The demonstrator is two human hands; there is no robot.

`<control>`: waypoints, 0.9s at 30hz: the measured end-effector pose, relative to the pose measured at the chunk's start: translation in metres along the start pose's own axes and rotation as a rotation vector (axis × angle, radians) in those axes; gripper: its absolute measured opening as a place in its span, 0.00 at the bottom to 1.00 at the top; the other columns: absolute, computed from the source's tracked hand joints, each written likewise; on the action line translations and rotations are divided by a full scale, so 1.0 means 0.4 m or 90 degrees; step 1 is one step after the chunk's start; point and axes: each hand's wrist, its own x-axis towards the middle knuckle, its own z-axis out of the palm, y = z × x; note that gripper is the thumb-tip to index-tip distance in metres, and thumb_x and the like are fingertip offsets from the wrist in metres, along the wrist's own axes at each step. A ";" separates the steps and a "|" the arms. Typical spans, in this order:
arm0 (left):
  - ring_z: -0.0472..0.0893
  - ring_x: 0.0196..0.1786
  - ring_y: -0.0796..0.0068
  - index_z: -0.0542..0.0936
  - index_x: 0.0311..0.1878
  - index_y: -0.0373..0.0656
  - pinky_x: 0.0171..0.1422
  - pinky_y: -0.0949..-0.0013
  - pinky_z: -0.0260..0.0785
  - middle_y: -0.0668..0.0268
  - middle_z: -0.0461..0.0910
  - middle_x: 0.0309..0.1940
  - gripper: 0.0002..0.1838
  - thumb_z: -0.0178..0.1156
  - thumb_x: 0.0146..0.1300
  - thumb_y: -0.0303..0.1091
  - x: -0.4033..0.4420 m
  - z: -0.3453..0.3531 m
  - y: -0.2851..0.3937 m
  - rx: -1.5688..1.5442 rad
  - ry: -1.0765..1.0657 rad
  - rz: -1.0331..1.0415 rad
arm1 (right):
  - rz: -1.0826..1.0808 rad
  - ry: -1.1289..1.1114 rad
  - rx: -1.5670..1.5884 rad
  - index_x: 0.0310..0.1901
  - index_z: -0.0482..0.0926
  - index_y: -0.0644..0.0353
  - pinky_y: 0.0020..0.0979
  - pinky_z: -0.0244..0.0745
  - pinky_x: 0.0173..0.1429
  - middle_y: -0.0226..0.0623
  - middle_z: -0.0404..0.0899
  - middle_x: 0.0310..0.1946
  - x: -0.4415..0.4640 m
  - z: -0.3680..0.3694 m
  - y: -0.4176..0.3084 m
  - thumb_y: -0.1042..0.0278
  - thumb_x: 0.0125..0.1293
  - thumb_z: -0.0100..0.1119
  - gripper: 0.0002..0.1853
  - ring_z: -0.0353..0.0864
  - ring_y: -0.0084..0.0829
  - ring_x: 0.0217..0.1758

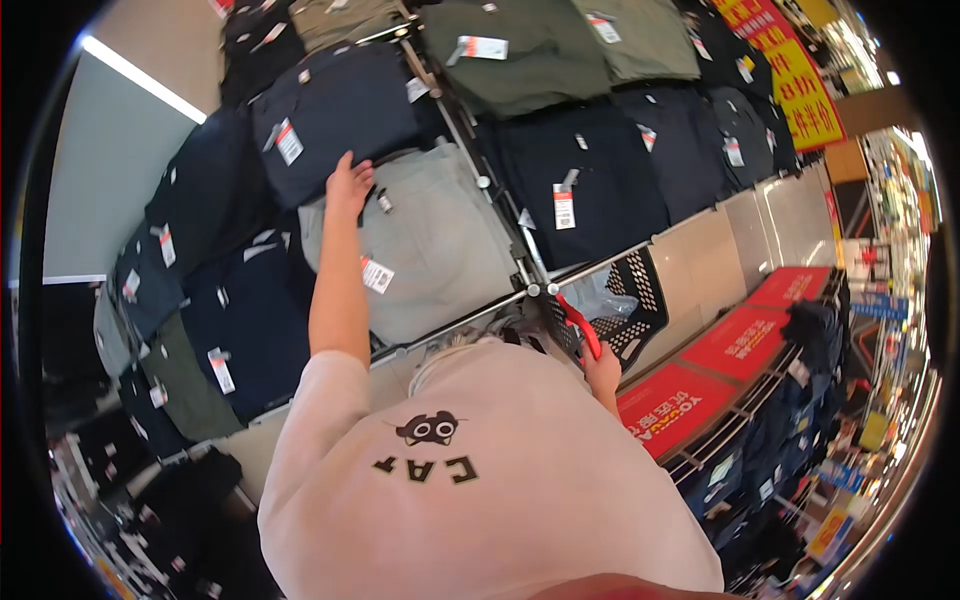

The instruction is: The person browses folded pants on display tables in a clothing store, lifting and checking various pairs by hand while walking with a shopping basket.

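Observation:
My left hand point(350, 188) reaches out over the shelf, fingers apart, at the far left corner of a stack of folded light-grey trousers point(435, 235). Whether the fingertips touch the fabric I cannot tell. A white price tag point(377, 274) lies on the grey stack. Just beyond that hand are folded dark navy trousers point(345, 115), also tagged. Down by my right side, my right hand point(602, 372) is closed round the red handle point(580, 328) of a black shopping basket point(640, 300). Inside the basket is a pale, clear plastic-wrapped item point(597, 297).
More folded navy trousers point(560, 190) and olive-green ones point(520, 60) fill the neighbouring shelf sections. A metal shelf rail point(440, 335) runs in front of me. To the right stands a rack with red signs point(735, 345). A yellow-and-red sale sign point(800, 95) hangs beyond.

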 end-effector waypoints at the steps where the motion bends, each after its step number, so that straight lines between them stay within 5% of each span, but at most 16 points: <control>1: 0.81 0.30 0.67 0.76 0.47 0.38 0.31 0.66 0.73 0.58 0.82 0.33 0.16 0.56 0.72 0.43 -0.011 0.001 0.004 0.016 0.018 0.004 | 0.020 -0.002 -0.047 0.40 0.79 0.56 0.51 0.75 0.41 0.52 0.83 0.30 0.006 -0.006 -0.005 0.40 0.64 0.60 0.23 0.82 0.58 0.38; 5: 0.81 0.30 0.68 0.77 0.46 0.38 0.31 0.66 0.73 0.59 0.81 0.31 0.15 0.53 0.73 0.41 -0.015 -0.027 0.016 0.141 0.031 -0.015 | 0.033 0.006 -0.065 0.38 0.81 0.55 0.52 0.75 0.41 0.52 0.83 0.31 0.031 -0.024 0.008 0.40 0.65 0.58 0.23 0.83 0.56 0.38; 7: 0.80 0.28 0.70 0.77 0.45 0.37 0.30 0.67 0.73 0.61 0.81 0.31 0.14 0.50 0.73 0.40 -0.048 -0.020 0.018 0.161 0.149 0.031 | 0.036 0.003 -0.061 0.38 0.81 0.55 0.51 0.75 0.42 0.51 0.83 0.31 0.051 -0.037 0.025 0.41 0.65 0.58 0.22 0.83 0.56 0.38; 11: 0.80 0.24 0.74 0.78 0.42 0.40 0.26 0.71 0.69 0.65 0.80 0.28 0.15 0.51 0.72 0.43 -0.264 0.053 -0.005 0.283 0.021 0.105 | 0.028 0.028 -0.063 0.39 0.82 0.55 0.51 0.76 0.43 0.51 0.83 0.31 0.112 -0.060 0.056 0.44 0.63 0.59 0.20 0.83 0.56 0.38; 15: 0.76 0.20 0.78 0.79 0.39 0.44 0.22 0.75 0.65 0.70 0.77 0.22 0.15 0.54 0.72 0.46 -0.515 0.066 -0.186 0.301 -0.048 0.055 | 0.024 0.018 -0.040 0.38 0.82 0.57 0.52 0.76 0.43 0.52 0.83 0.31 0.190 -0.099 0.110 0.44 0.63 0.59 0.21 0.83 0.57 0.38; 19: 0.73 0.18 0.80 0.75 0.33 0.48 0.20 0.76 0.60 0.73 0.74 0.19 0.14 0.54 0.72 0.46 -0.647 -0.024 -0.439 0.026 0.148 -0.022 | -0.021 0.012 -0.002 0.38 0.82 0.58 0.53 0.76 0.45 0.53 0.83 0.32 0.283 -0.146 0.180 0.44 0.63 0.58 0.22 0.83 0.58 0.40; 21: 0.72 0.18 0.81 0.74 0.32 0.48 0.20 0.77 0.60 0.74 0.73 0.19 0.14 0.54 0.72 0.46 -0.710 -0.012 -0.519 0.056 0.089 -0.036 | -0.021 -0.020 0.014 0.39 0.81 0.58 0.53 0.76 0.46 0.54 0.83 0.33 0.322 -0.164 0.210 0.45 0.63 0.58 0.22 0.83 0.58 0.40; 23: 0.72 0.19 0.81 0.73 0.32 0.49 0.20 0.77 0.59 0.74 0.72 0.19 0.15 0.54 0.72 0.46 -0.737 0.026 -0.584 0.086 0.033 -0.057 | -0.070 0.015 0.014 0.40 0.81 0.58 0.54 0.76 0.46 0.54 0.83 0.35 0.355 -0.190 0.236 0.45 0.64 0.57 0.21 0.83 0.59 0.42; 27: 0.73 0.22 0.80 0.73 0.33 0.47 0.24 0.75 0.62 0.73 0.73 0.21 0.15 0.52 0.73 0.45 -0.739 0.121 -0.594 0.100 0.155 -0.012 | -0.070 -0.015 0.026 0.42 0.80 0.57 0.54 0.75 0.47 0.54 0.83 0.36 0.408 -0.229 0.285 0.45 0.63 0.57 0.21 0.82 0.59 0.42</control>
